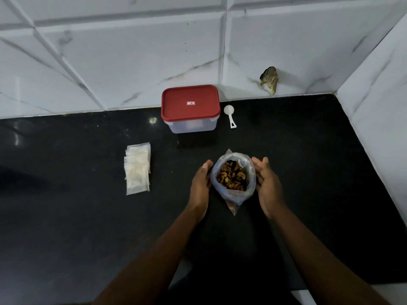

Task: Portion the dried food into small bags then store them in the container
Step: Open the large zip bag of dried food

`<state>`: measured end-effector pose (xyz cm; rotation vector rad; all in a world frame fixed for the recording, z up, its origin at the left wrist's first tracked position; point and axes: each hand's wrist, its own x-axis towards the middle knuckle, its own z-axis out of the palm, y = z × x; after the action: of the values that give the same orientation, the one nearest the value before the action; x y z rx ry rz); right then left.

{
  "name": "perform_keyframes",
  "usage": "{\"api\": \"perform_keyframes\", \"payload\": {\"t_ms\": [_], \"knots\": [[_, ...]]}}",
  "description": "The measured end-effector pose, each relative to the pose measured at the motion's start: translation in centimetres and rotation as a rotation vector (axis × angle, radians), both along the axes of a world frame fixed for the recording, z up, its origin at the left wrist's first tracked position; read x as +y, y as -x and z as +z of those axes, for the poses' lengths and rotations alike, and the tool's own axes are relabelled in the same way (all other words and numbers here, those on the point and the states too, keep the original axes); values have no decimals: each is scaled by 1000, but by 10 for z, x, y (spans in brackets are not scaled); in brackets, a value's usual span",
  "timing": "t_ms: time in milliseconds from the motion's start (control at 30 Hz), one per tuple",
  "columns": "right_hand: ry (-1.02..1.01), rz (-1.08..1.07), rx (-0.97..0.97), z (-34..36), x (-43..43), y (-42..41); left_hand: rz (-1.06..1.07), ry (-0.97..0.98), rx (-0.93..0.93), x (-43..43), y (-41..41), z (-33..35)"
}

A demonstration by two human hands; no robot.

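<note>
In the centre of the frame an open plastic bag of dried food (234, 198) stands on the black worktop (88, 216). The left hand (200, 180) and right hand (267, 183) flank it, fingers straight and relaxed, palms towards its sides, gripping nothing. A stack of small bags (137, 170) lies further left. Higher up stands the container (191, 126), its red lid (190, 111) on, with a white scoop (229, 110) just right of it.

The container (191, 127) has a red lid (190, 104). The dried food (232, 176) is brown and yellow. The countertop (88, 227) is black, the wall tiles (132, 62) grey-veined white.
</note>
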<state>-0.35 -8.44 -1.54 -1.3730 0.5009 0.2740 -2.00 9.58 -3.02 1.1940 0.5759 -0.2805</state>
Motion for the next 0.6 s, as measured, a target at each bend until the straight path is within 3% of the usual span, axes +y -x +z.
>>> {"api": "perform_keyframes", "payload": {"t_ms": [433, 600], "knots": [[-131, 101, -58, 1, 12, 21, 121, 313, 13, -19, 20, 4], [-232, 41, -43, 0, -11, 19, 112, 323, 6, -35, 13, 4]]}}
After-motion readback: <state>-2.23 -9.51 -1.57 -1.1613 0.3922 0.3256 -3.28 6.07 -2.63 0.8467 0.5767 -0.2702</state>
